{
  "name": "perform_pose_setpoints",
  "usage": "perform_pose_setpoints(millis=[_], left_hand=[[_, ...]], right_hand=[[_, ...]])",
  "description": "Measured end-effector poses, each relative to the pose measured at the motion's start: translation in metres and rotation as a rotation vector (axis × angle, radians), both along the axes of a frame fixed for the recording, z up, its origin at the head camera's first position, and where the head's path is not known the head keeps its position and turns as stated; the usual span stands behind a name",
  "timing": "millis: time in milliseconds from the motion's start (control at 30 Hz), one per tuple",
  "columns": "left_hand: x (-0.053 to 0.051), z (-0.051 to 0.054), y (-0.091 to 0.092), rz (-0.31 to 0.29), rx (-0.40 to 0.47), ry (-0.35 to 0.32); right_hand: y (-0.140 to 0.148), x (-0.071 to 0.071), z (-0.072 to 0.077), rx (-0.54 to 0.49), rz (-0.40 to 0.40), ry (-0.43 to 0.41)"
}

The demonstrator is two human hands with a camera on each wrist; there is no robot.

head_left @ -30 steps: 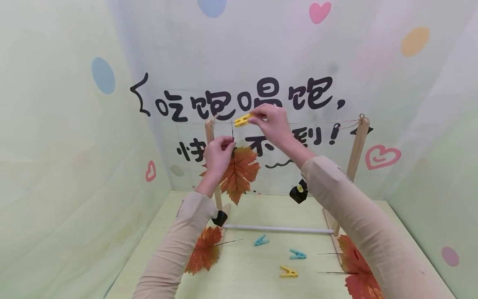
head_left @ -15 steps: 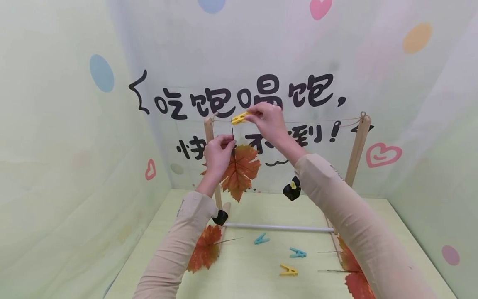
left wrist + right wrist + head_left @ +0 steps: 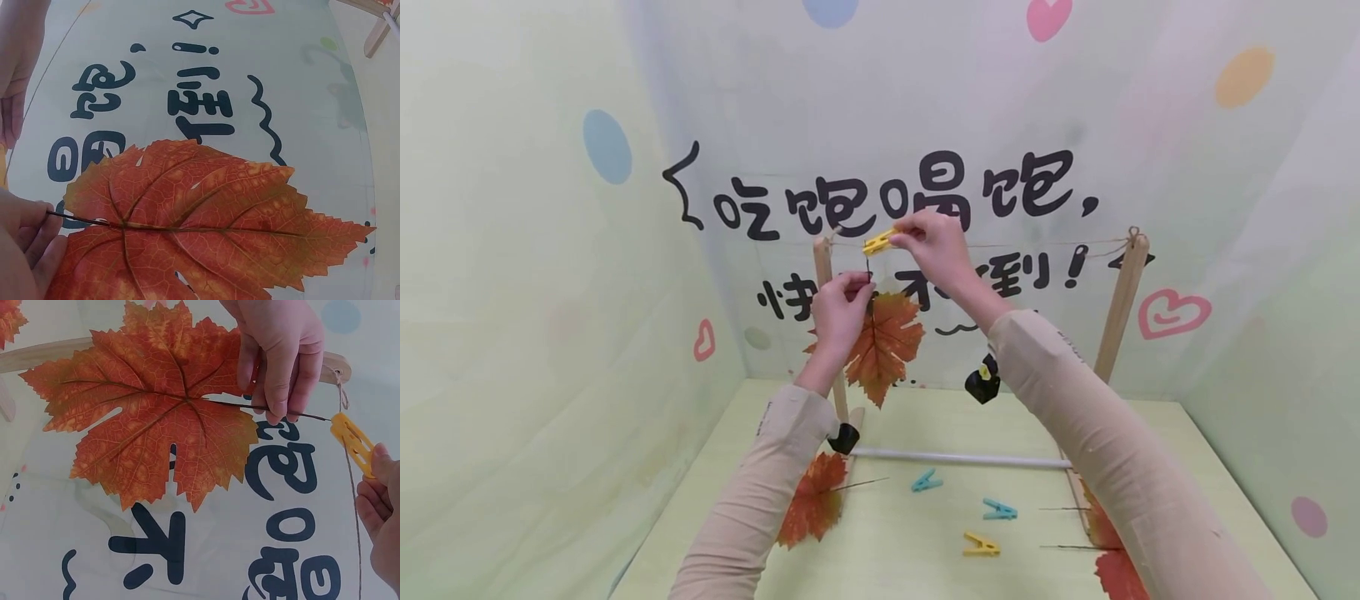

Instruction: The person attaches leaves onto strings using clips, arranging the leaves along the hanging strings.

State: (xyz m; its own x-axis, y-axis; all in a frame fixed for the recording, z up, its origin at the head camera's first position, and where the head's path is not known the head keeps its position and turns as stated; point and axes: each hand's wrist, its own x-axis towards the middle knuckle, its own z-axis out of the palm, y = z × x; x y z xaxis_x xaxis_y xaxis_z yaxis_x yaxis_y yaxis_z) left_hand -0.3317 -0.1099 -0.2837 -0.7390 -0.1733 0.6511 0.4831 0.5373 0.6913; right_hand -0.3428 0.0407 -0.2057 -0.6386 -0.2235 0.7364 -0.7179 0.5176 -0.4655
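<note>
My left hand (image 3: 841, 308) pinches the dark stem of an orange-red maple leaf (image 3: 883, 346), which hangs below the fingers. Above it, my right hand (image 3: 936, 246) grips a yellow clothespin (image 3: 878, 242) by its handle end. In the right wrist view the yellow clothespin (image 3: 351, 442) lies across the twine (image 3: 354, 512), its tip at the upper end of the leaf stem (image 3: 312, 416). Whether its tip bites on both stem and twine is too small to tell. The twine runs between two wooden posts, the left post (image 3: 822, 262) being close to my left hand.
On the table lie two blue clothespins (image 3: 927, 480), another yellow clothespin (image 3: 981, 544), a leaf (image 3: 814, 500) at left and more leaves (image 3: 1120, 575) at right, partly under my right sleeve. A white rod (image 3: 962, 457) joins the frame's feet; the right post (image 3: 1122, 308) stands behind my forearm.
My right hand has brought the yellow clothespin slightly left and down, from beside the stem's top onto the twine there. The left hand and its leaf have stayed nearly still.
</note>
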Motion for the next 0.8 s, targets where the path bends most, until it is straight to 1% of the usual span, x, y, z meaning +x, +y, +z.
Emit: perform_pose_setpoints(millis=[267,467,567,800], left_hand=[[-0.0018,-0.0007,0.0010,0.013,-0.012,0.010],[-0.0017,0.0004,0.0016,0.031,-0.020,0.023],[-0.0014,0.0004,0.0017,0.034,-0.019,0.027],[-0.0016,-0.0005,0.0013,0.029,-0.020,0.020]], right_hand=[[-0.0005,-0.0020,0.0000,0.013,0.001,-0.039],[0.0016,-0.0032,0.0020,0.015,0.055,-0.114],[0.0025,-0.0032,0.0021,0.010,0.066,-0.146],[0.0045,-0.0033,-0.0001,-0.003,0.078,-0.162]])
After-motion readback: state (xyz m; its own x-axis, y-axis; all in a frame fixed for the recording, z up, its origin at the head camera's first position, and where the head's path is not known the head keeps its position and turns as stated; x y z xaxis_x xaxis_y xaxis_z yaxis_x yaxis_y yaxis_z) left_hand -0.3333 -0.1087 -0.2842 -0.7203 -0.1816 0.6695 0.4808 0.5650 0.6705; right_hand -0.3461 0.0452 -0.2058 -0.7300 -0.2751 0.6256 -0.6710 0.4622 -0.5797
